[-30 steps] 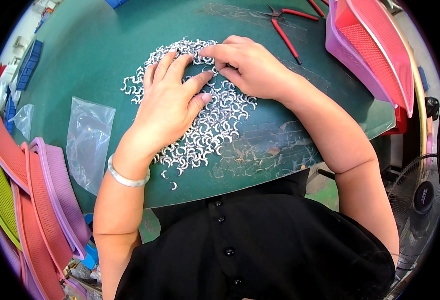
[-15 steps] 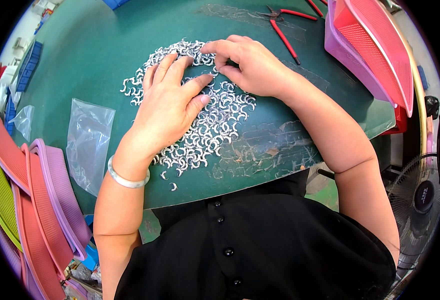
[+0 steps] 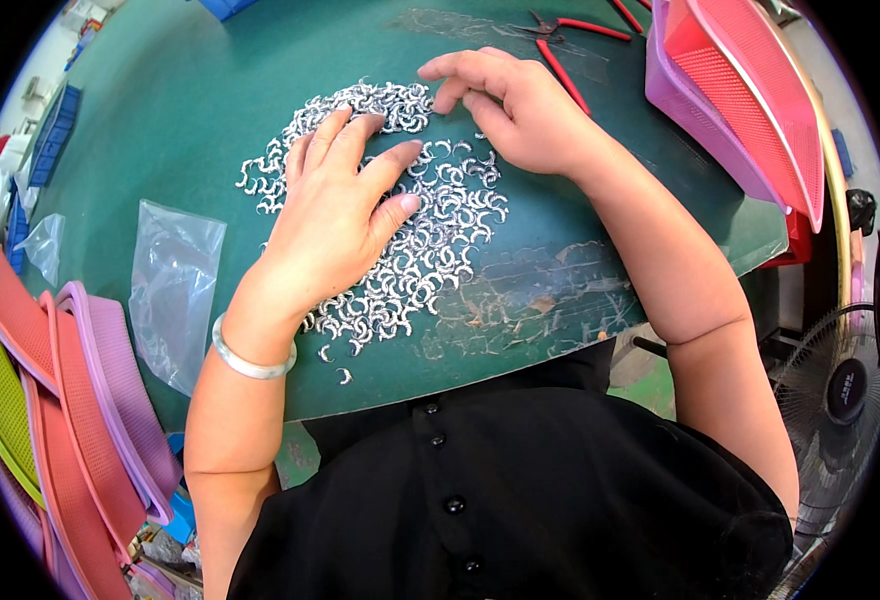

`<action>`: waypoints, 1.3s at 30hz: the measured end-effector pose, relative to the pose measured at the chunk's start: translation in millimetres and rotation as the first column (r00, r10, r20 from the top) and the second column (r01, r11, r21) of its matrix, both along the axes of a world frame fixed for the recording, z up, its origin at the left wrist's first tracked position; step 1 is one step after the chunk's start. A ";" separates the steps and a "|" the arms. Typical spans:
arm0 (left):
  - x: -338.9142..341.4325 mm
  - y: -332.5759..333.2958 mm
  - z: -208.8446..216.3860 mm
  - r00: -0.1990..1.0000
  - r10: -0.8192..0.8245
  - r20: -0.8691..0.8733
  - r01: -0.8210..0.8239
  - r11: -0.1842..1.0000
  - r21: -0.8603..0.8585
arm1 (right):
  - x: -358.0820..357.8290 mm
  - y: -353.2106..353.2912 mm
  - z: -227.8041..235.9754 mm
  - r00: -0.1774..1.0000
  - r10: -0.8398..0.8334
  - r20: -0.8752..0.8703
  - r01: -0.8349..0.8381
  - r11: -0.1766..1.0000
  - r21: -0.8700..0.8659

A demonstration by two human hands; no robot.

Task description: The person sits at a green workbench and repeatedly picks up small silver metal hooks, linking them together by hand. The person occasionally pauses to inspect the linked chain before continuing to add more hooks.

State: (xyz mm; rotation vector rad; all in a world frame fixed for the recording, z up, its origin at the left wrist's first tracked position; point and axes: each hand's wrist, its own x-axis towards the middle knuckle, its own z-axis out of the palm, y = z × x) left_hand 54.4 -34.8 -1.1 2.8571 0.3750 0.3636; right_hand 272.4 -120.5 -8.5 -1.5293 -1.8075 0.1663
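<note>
Many small silvery crescent-shaped metal pieces [image 3: 440, 215] lie in a loose heap on the green tabletop [image 3: 260, 60]. Flat across the heap's middle rests my left hand [image 3: 330, 205], fingers spread and thumb apart, with a pale bangle [image 3: 245, 368] on its wrist. The pieces beneath its palm are hidden. Beyond the heap's right side, my right hand [image 3: 530, 112] hovers with the index finger stretched out and the thumb away from the fingers. No piece shows between them. A narrow strip of bare green separates the far part of the heap from the near part.
Red-handled pliers [image 3: 563, 78] lie at the far right, near stacked pink and purple baskets [image 3: 705, 110]. More nested baskets [image 3: 125, 400] stand at the lower left. A clear plastic bag [image 3: 175, 300] lies left of my forearm. A fan [image 3: 845, 390] stands at right.
My right hand has moved right and slightly away from the heap, and its fingers and thumb have spread. My left hand stays almost where it was.
</note>
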 end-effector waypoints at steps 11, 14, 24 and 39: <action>-1.0 0.4 -1.0 1.000 -0.027 0.001 0.027 1.000 -0.005 | -0.6 -1.9 -0.1 0.991 0.126 0.048 -0.119 0.985 -0.124; 1.6 1.6 -2.6 0.998 0.009 0.066 -0.009 1.000 -0.003 | -5.4 -0.4 -2.3 0.996 0.090 0.026 -0.089 0.995 -0.048; -0.7 4.3 -2.1 0.995 0.096 0.013 -0.097 0.993 0.071 | -8.4 -0.4 -2.3 0.996 0.078 0.050 -0.075 0.995 -0.063; 3.7 2.9 -4.3 0.997 0.056 0.044 -0.059 0.995 0.076 | -8.4 1.1 -5.0 0.994 0.086 0.068 -0.082 0.994 -0.066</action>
